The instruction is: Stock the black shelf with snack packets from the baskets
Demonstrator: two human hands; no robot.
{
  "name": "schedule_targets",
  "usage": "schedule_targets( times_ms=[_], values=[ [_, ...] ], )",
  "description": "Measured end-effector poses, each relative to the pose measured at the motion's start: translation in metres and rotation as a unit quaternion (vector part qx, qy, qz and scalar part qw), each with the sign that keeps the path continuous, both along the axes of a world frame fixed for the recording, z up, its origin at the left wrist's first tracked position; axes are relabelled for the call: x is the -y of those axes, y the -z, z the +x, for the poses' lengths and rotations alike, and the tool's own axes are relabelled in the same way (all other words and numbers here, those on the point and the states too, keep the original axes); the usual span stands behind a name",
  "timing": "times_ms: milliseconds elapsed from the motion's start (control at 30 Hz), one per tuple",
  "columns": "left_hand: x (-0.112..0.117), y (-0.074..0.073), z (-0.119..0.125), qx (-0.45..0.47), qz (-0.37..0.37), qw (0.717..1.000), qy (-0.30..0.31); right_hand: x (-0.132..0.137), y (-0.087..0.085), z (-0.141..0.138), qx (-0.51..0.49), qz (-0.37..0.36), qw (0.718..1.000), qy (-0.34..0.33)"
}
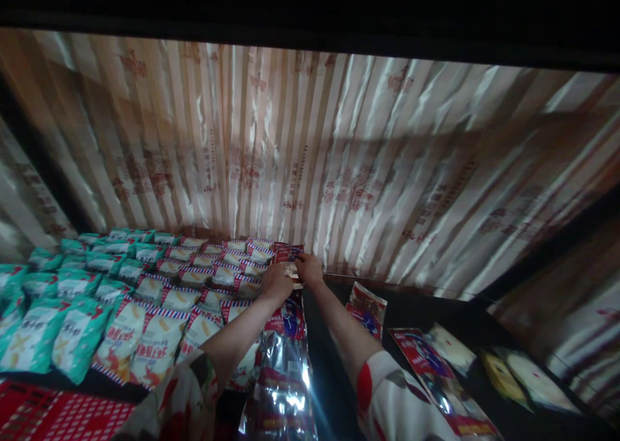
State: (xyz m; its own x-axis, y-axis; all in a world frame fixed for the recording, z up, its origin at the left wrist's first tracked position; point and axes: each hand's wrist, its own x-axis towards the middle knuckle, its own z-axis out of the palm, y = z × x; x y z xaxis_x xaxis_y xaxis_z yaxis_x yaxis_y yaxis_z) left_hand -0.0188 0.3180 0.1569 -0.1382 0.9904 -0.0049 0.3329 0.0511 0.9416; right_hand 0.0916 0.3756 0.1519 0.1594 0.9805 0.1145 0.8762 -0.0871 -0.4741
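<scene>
Both arms reach forward to the back of a dark shelf. My left hand is closed at the lower left of a dark red packet. On its right side, my right hand grips the packet's edge with bent fingers. Directly below my hands, a column of shiny red and purple packets runs toward me, overlapping one another. Left of my left hand stand several rows of white snack bags with red lettering and striped edges.
Teal snack bags fill the far left, above a red plastic basket. To the right lie a red packet, a longer red packet, a pale packet and a yellow packet. A striped curtain hangs behind.
</scene>
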Motion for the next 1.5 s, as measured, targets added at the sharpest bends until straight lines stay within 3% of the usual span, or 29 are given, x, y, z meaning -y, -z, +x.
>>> schedule_targets(
  times_ms=[167,500,733,1067,1500],
  values=[
    [-0.006,0.003,-0.001,-0.087,0.039,0.995,0.015,-0.008,0.002,-0.001,0.024,-0.013,1.000,0.005],
    [-0.013,0.003,-0.002,-0.159,0.057,0.985,0.031,-0.018,0.005,-0.001,0.040,-0.038,0.998,0.002],
    [-0.014,0.001,-0.002,-0.191,0.056,0.980,0.025,-0.023,0.006,-0.003,0.047,-0.056,0.997,0.005],
    [-0.010,-0.005,-0.003,-0.320,0.012,0.946,0.055,-0.029,0.011,-0.006,0.051,-0.084,0.995,0.013],
    [-0.012,-0.007,-0.003,-0.338,0.017,0.936,0.100,-0.039,0.015,-0.004,0.050,-0.088,0.995,0.001]
  ],
)
